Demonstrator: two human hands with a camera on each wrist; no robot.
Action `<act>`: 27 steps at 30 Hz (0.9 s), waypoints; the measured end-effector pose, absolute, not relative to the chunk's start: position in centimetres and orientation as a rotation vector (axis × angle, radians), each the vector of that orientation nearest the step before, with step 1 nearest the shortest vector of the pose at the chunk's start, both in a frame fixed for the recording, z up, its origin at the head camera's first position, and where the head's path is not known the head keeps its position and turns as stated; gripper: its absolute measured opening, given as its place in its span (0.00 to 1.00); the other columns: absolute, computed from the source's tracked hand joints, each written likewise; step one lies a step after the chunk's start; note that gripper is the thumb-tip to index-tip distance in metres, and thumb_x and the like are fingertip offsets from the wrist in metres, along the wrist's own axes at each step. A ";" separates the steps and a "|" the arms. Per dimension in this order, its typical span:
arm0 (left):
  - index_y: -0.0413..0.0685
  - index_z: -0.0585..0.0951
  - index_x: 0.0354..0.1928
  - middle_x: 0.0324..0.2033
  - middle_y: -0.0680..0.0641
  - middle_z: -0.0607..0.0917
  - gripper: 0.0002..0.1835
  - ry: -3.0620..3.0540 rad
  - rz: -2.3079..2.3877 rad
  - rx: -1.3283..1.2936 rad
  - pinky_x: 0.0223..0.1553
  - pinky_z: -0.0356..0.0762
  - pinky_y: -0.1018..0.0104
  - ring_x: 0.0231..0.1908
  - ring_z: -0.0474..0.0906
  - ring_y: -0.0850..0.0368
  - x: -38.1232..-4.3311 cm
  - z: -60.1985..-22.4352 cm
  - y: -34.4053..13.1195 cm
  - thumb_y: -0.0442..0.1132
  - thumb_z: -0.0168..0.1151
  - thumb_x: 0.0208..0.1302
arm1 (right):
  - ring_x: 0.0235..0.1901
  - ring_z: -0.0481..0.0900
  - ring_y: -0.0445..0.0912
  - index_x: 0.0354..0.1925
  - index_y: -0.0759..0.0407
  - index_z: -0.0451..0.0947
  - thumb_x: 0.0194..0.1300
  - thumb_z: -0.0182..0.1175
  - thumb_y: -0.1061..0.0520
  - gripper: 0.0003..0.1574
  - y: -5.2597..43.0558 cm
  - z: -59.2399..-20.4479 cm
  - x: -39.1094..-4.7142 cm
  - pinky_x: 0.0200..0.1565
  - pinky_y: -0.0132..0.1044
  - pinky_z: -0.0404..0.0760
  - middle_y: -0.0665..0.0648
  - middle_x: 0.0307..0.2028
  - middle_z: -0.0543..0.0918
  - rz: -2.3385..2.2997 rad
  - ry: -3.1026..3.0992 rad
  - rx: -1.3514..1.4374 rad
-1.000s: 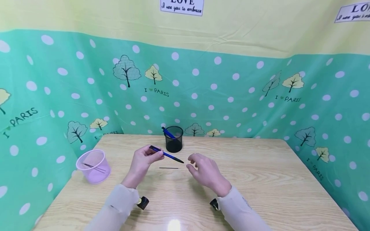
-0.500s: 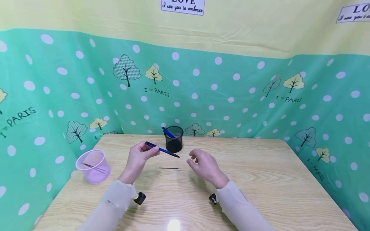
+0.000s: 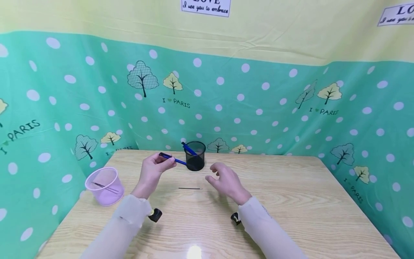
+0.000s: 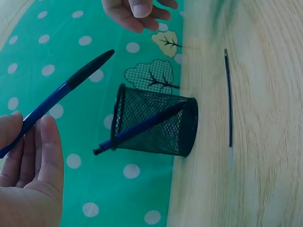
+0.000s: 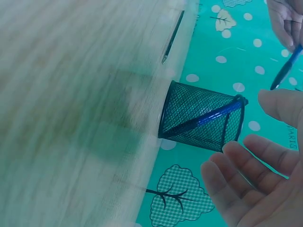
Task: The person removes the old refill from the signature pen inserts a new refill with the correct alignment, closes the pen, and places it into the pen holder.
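Observation:
My left hand [image 3: 153, 172] pinches a blue pen [image 4: 52, 100] with a black grip section between thumb and fingers, its tip pointing right, in front of the black mesh pen holder [image 3: 195, 162]. Inside that holder leans a second blue pen [image 4: 142, 127]. Right of the holder, my right hand [image 3: 226, 181] hovers over the table with loosely bent fingers and nothing in them; the right wrist view shows its fingers [image 5: 236, 170] apart from the holder. A thin dark pen refill [image 3: 190, 188] lies on the table between the hands.
At the left edge of the wooden table [image 3: 291, 201] stands a lilac mesh basket [image 3: 105, 187] with thin dark refills [image 3: 105, 187] in it. A green dotted curtain [image 3: 258, 108] hangs behind the table and along both sides.
My left hand has moved a little left and away from me with the blue pen. The right hand has shifted slightly. The refill and both containers stay in place.

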State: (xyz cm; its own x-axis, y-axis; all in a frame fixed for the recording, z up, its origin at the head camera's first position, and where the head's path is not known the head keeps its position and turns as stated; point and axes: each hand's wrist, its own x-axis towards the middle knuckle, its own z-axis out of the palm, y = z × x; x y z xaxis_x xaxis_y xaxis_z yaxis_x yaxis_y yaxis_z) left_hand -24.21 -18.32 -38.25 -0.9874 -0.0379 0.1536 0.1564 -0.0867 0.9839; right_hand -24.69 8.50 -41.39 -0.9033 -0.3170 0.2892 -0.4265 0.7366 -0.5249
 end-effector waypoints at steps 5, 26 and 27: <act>0.29 0.76 0.47 0.36 0.46 0.84 0.21 -1.996 -2.214 -0.115 0.46 0.79 0.64 0.36 0.85 0.54 -24.8 -37.9 -18.3 0.38 0.69 0.58 | 0.44 0.78 0.49 0.53 0.60 0.75 0.61 0.63 0.42 0.29 8.3 -41.2 -25.6 0.44 0.42 0.77 0.54 0.48 0.80 0.958 -2.755 0.589; 0.34 0.78 0.46 0.34 0.46 0.83 0.17 -1.894 -2.241 -0.044 0.49 0.78 0.60 0.36 0.84 0.56 -26.3 -37.4 -17.6 0.36 0.69 0.57 | 0.51 0.75 0.52 0.63 0.57 0.66 0.56 0.66 0.37 0.44 6.5 -41.0 -28.7 0.47 0.46 0.77 0.56 0.54 0.75 1.017 -2.784 0.489; 0.34 0.78 0.45 0.34 0.46 0.83 0.17 -1.883 -2.243 -0.040 0.48 0.78 0.60 0.35 0.84 0.56 -26.3 -37.4 -17.6 0.35 0.69 0.57 | 0.51 0.75 0.52 0.64 0.57 0.65 0.56 0.66 0.37 0.45 6.4 -41.0 -28.9 0.47 0.46 0.77 0.56 0.54 0.75 1.022 -2.785 0.480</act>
State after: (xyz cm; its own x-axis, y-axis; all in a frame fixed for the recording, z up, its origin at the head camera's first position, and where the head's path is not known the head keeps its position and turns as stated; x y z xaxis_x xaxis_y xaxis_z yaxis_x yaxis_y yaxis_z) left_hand -26.32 -17.62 -37.39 -0.9771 -0.1442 0.1565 0.1792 -0.1604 0.9707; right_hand -28.88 6.44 -41.05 -0.9400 -0.2485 0.2338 -0.3407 0.7189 -0.6059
